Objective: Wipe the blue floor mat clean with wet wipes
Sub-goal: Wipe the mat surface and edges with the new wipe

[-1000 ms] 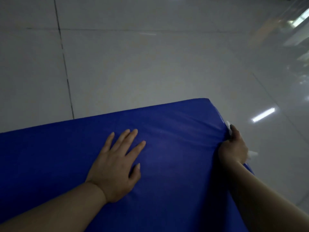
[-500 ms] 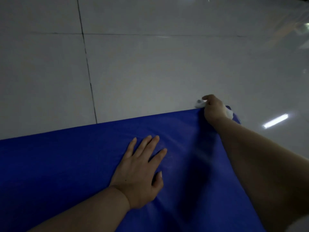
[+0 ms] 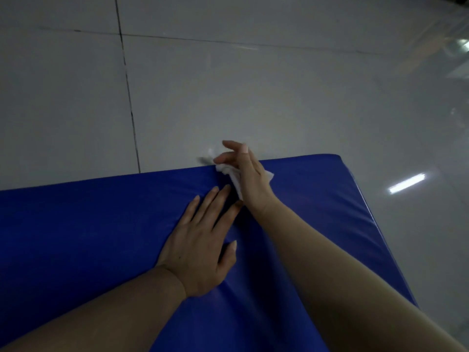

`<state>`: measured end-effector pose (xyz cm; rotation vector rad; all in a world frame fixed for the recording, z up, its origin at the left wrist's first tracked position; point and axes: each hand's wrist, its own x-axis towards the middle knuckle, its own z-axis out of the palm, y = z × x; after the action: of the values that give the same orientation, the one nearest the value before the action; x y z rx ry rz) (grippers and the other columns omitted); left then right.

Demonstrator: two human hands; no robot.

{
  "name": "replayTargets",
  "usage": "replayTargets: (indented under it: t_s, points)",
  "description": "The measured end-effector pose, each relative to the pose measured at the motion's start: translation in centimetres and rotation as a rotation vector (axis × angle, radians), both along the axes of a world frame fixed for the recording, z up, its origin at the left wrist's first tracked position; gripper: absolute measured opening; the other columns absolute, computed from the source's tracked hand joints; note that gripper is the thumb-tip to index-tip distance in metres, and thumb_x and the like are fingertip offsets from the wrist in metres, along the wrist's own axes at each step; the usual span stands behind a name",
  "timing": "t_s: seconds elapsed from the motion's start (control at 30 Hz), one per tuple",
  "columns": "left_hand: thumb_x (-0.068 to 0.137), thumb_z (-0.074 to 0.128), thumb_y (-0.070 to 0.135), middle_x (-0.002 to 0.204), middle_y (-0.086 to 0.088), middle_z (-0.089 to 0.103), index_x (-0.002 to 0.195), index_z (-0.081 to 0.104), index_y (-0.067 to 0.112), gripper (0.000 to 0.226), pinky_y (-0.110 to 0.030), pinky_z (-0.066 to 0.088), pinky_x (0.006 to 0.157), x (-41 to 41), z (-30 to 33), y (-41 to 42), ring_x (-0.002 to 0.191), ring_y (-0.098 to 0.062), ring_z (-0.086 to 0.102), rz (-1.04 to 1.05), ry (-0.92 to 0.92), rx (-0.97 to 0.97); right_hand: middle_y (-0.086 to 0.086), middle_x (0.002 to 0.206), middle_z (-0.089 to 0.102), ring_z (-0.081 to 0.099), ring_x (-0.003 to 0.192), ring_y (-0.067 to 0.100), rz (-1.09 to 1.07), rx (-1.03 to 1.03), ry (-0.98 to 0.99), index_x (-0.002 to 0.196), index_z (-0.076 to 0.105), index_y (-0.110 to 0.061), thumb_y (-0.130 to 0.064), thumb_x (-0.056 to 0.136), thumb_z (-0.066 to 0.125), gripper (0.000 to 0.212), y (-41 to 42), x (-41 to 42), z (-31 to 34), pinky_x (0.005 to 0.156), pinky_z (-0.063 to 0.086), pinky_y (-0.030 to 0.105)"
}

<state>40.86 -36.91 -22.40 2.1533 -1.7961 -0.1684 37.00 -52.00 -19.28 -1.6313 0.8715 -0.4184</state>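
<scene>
A thick blue floor mat (image 3: 88, 237) fills the lower part of the head view, its far right corner near the middle right. My left hand (image 3: 203, 245) lies flat on the mat with straight, spread fingers. Just beyond it my right hand (image 3: 250, 177) holds a crumpled white wet wipe (image 3: 234, 179) at the mat's far edge. The right fingers are partly extended past the edge, and most of the wipe is hidden under the palm.
Pale glossy floor tiles (image 3: 228, 85) with dark grout lines surround the mat beyond its far and right edges. A bright lamp reflection (image 3: 407, 183) shows on the floor to the right.
My right hand has carried the wipe from the mat's right side round the far right corner and leftward along the far edge, ending close to my left fingertips. The left hand stayed flat.
</scene>
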Motion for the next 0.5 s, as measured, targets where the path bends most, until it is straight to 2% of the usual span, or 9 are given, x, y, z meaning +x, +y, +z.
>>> replayTargets:
  t_s: [0.07,0.17,0.23,0.3,0.37,0.43,0.5]
  points:
    - [0.089,0.036,0.043,0.156,-0.012,0.025,0.148,0.025,0.016,0.065,-0.043,0.018,0.112,0.0,-0.1,0.0,0.144,-0.024,0.019,0.01,0.006,-0.023,0.005,0.11,0.063,0.061,0.102,0.013,-0.019,0.114,-0.056,0.127,0.051,-0.018,-0.05,0.1,0.016,0.054,0.1,0.0,0.9,0.096,0.046,0.023]
    - [0.088,0.036,0.042,0.157,-0.01,0.023,0.148,0.024,0.018,0.065,-0.042,0.017,0.112,-0.1,-0.2,-0.1,0.145,-0.022,0.017,0.016,0.018,-0.035,0.004,0.123,0.062,0.057,0.115,0.011,-0.077,0.076,-0.079,0.128,0.052,-0.018,-0.052,0.095,0.016,0.059,-0.3,-0.7,3.8,0.095,0.045,0.018]
    - [0.088,0.036,0.042,0.156,-0.011,0.025,0.147,0.025,0.018,0.065,-0.042,0.018,0.111,-0.1,-0.3,-0.2,0.144,-0.022,0.018,0.018,0.02,-0.047,-0.002,0.116,0.067,0.06,0.108,0.002,-0.283,-0.009,-0.145,0.117,0.06,-0.019,-0.039,0.101,0.031,0.039,0.7,-2.2,4.9,0.083,0.045,0.01]
    - [0.088,0.036,0.041,0.155,-0.012,0.026,0.146,0.026,0.016,0.063,-0.042,0.019,0.11,-0.1,-0.4,0.0,0.143,-0.023,0.02,0.017,0.032,-0.058,-0.007,0.105,0.067,0.061,0.097,-0.003,-0.647,-0.03,-0.169,0.107,0.063,-0.023,-0.019,0.101,0.042,0.022,3.3,-3.7,4.7,0.078,0.044,0.012]
    - [0.089,0.035,0.038,0.156,-0.012,0.026,0.146,0.026,0.016,0.061,-0.041,0.018,0.111,-0.1,-0.5,0.0,0.143,-0.023,0.019,0.022,0.076,-0.073,-0.01,0.11,0.06,0.057,0.102,0.002,-0.878,-0.074,0.042,0.109,0.061,-0.022,-0.008,0.099,0.042,0.025,6.0,-4.7,2.4,0.083,0.041,0.017]
    - [0.091,0.032,0.033,0.156,-0.011,0.025,0.145,0.025,0.016,0.057,-0.037,0.015,0.113,-0.1,-0.3,-0.2,0.143,-0.021,0.016,0.039,0.13,-0.092,-0.002,0.124,0.054,0.054,0.114,0.015,-0.809,-0.344,0.347,0.119,0.061,-0.012,0.0,0.095,0.043,0.033,8.1,-5.0,-0.1,0.092,0.039,0.024]
    - [0.094,0.03,0.028,0.156,-0.01,0.025,0.145,0.027,0.015,0.052,-0.032,0.012,0.115,-0.1,0.0,-0.3,0.143,-0.018,0.014,0.061,0.211,-0.142,0.009,0.129,0.056,0.053,0.119,0.026,-0.72,-0.584,0.448,0.12,0.062,-0.005,-0.001,0.09,0.046,0.034,8.6,-4.7,-2.2,0.098,0.04,0.039]
